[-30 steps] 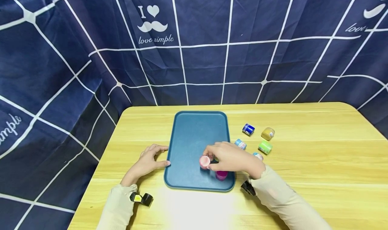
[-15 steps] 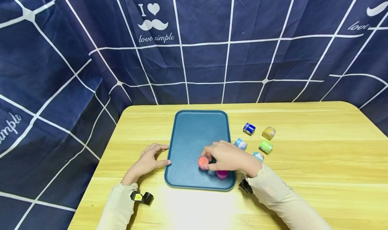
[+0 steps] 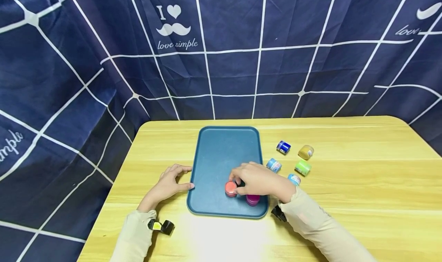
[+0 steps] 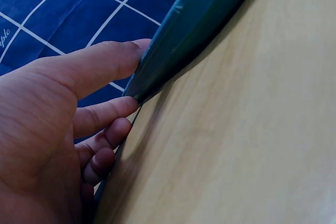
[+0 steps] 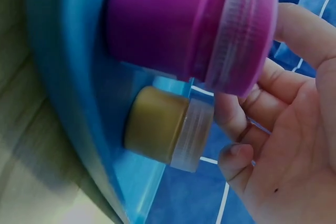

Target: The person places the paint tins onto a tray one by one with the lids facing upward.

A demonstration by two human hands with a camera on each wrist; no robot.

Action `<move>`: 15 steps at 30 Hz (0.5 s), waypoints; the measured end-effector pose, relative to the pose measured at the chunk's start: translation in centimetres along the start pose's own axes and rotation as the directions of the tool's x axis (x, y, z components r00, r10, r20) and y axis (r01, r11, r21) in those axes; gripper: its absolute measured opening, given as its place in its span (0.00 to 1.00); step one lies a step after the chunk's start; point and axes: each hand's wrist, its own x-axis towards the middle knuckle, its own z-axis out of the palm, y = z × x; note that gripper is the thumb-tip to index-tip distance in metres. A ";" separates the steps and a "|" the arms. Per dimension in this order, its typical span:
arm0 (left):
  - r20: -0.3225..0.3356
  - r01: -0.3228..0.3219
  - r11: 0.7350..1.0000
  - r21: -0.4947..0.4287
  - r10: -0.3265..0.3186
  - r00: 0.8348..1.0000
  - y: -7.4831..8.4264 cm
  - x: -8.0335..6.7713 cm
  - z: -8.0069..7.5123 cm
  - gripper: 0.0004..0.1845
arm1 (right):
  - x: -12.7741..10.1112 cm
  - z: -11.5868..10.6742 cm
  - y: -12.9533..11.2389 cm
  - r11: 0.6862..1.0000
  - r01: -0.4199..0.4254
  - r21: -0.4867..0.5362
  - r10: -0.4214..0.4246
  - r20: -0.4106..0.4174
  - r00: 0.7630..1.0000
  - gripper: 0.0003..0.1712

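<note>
Fingers of my right hand (image 3: 259, 181) pinch one small coral-lidded plastic jar (image 3: 230, 188) beside one magenta jar (image 3: 253, 199) on the teal plastic tray (image 3: 221, 150); five jars lie outside; my left hand (image 3: 168, 184) lies relaxed against its edge.

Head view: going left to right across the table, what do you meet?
Left hand → teal tray → coral jar → right hand → dark blue jar → green jar.

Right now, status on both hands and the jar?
Left hand braces the tray edge, open. Right hand sets the coral jar upright on the tray. Magenta jar close beside it.
</note>
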 end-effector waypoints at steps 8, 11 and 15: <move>0.001 0.002 1.000 -0.004 -0.002 1.000 0.1 -0.1 -0.1 0.32 | 0.0 0.1 0.0 1.000 0.015 -0.027 -0.015 -0.006 1.000 0.14; -0.003 -0.001 1.000 -0.001 0.001 1.000 0.1 -0.1 -0.1 0.32 | 0.0 0.1 0.0 1.000 0.014 -0.025 -0.014 -0.006 1.000 0.14; -0.006 -0.004 1.000 0.002 0.004 1.000 0.1 -0.1 -0.1 0.32 | 0.1 0.2 -0.1 1.000 0.018 -0.011 -0.018 -0.004 1.000 0.13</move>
